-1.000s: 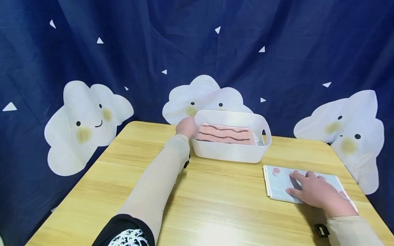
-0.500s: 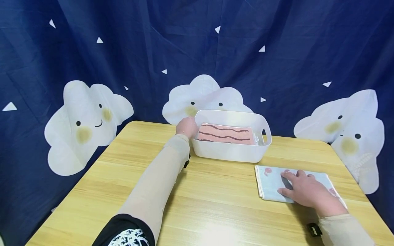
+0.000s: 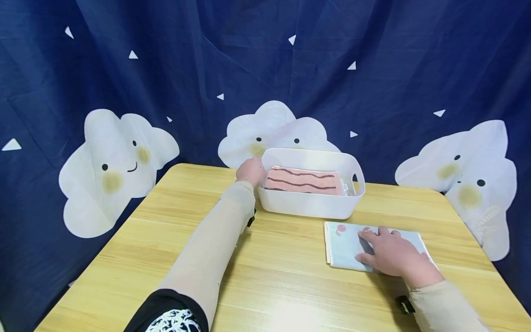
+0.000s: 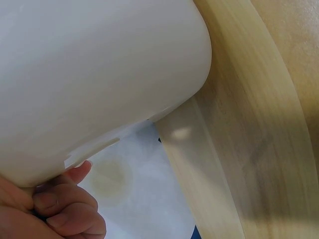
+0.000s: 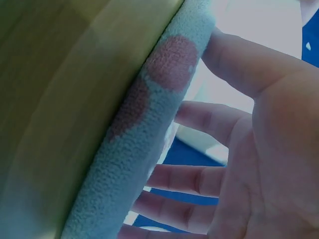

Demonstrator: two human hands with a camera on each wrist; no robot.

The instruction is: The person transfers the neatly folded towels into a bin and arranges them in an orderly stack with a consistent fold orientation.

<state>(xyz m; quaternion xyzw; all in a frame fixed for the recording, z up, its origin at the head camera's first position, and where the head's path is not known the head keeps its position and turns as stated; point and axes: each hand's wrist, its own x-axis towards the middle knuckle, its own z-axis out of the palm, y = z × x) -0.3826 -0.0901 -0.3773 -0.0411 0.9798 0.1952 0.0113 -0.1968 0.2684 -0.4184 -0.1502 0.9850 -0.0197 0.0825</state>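
At the back of the table stands a white plastic basket point(image 3: 307, 205) with handle holes at its ends. My left hand point(image 3: 251, 171) grips its left end; the left wrist view shows the fingers point(image 4: 75, 219) curled at the basket's handle. Inside the basket lies a folded pink towel point(image 3: 304, 180) with dark wavy stripes. To the front right, a folded light blue towel point(image 3: 344, 251) with pink spots lies flat on the table. My right hand point(image 3: 390, 253) rests on top of it, fingers spread. In the right wrist view the fingertips touch the towel's upper face.
The wooden table point(image 3: 265, 267) has a dark blue curtain point(image 3: 199, 55) with white clouds hanging behind it. The basket stands close to the table's back edge, and the blue towel lies in front of its right end.
The blue towel has slid left across the table under my right hand, nearer to the basket's front. My left hand and the basket have stayed in place.
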